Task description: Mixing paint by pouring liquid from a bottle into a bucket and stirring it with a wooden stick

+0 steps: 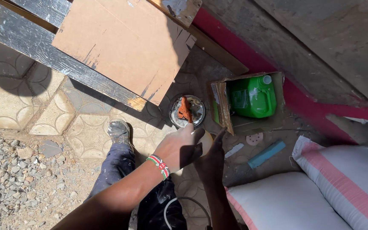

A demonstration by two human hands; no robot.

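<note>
The left hand (176, 147), a beaded red, white and green band at its wrist, is curled shut around the handle of a rust-smeared brush (185, 110) whose head lies in a round open metal tin (188, 111) just beyond its knuckles. The right hand (211, 159) sits in shadow just beside it, fingers stretched forward, touching a pale round object (206, 142); its grip cannot be told. Beyond the right fingertips, a green plastic jug (252, 97) lies in a cardboard box (224, 106).
</note>
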